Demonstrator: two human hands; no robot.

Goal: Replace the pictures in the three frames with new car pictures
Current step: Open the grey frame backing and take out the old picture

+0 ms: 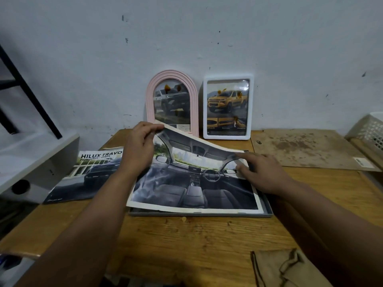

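A large car-interior picture (192,183) lies over a flat grey frame (267,212) on the wooden table (186,241). My left hand (138,148) pinches the picture's far left corner and lifts it off the frame. My right hand (261,172) rests with straight fingers on the picture's right edge. Against the wall stand a pink arched frame (150,100) with a grey truck picture and a white rectangular frame (205,106) with a yellow truck picture.
A Hilux Travo brochure (87,175) lies left of the grey frame. A brown backing board (310,150) lies at the right, a mesh basket (371,129) beyond it. A folded cloth (288,268) sits at the near right. A white shelf (31,154) stands left.
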